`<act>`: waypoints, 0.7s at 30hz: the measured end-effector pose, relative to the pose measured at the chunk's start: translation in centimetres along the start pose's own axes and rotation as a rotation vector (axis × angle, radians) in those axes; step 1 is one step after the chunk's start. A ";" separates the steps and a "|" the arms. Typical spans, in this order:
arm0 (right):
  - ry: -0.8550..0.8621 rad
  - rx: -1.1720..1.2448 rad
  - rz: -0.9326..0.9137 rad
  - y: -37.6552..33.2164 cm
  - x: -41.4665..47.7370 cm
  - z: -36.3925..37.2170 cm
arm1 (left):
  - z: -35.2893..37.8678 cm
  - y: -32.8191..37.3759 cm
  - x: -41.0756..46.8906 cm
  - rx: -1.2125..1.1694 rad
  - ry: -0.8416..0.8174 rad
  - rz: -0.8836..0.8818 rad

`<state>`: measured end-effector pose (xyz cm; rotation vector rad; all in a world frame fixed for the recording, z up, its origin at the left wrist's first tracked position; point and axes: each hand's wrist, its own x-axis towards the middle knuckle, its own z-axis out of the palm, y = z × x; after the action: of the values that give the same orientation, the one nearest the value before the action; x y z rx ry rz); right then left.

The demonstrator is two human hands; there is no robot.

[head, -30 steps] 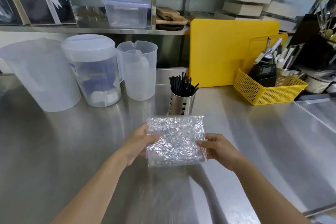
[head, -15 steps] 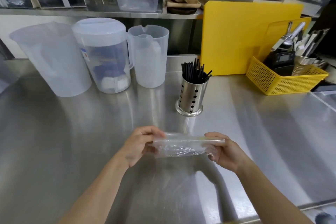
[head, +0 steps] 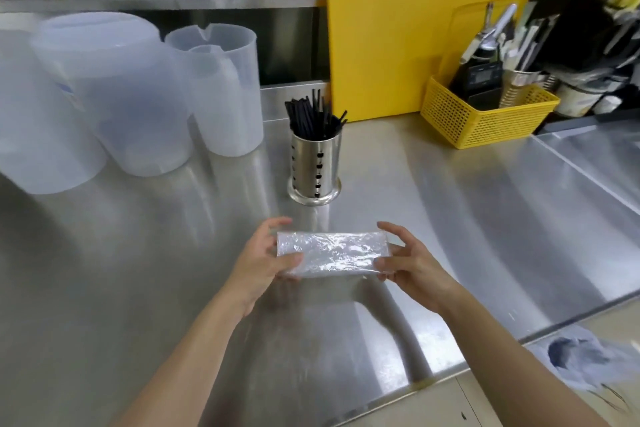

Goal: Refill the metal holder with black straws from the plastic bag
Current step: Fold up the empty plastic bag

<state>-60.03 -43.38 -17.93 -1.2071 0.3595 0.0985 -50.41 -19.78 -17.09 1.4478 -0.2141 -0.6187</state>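
A perforated metal holder (head: 314,170) stands upright on the steel counter, with black straws (head: 313,118) sticking out of its top. In front of it I hold a crumpled clear plastic bag (head: 330,254), folded into a flat strip, just above the counter. My left hand (head: 265,256) grips its left end with thumb on top. My right hand (head: 407,260) holds its right end. No straws show inside the bag.
Three translucent plastic jugs (head: 138,104) stand at the back left. A yellow cutting board (head: 398,42) leans against the back, and a yellow basket (head: 485,114) of tools sits at the right. The counter's front edge (head: 433,381) runs lower right, with a bag-lined bin (head: 595,364) below.
The bag went from an open flat sheet held up to a folded narrow strip lowered toward the counter. The view has tilted down and closer.
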 end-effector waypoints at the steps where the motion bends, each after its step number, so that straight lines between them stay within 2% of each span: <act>1: 0.034 0.010 -0.023 -0.2 -0.2 -0.7 | 0.7 0.0 0.5 -0.020 0.027 -0.029; 9: 0.190 -0.086 -0.138 -2.5 -3.3 -9.6 | 10.6 -1.0 3.8 0.124 0.017 -0.151; 15: 0.287 -0.115 -0.141 -4.0 -7.0 -20.2 | 23.0 -2.8 5.2 0.202 -0.002 -0.106; 21: 0.467 -0.092 -0.195 -5.6 -12.8 -31.5 | 36.6 -5.1 6.7 0.282 -0.065 -0.046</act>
<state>-77.46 -73.09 -18.48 -1.3463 0.6463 -0.3454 -64.44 -54.63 -18.56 1.7092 -0.3300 -0.6943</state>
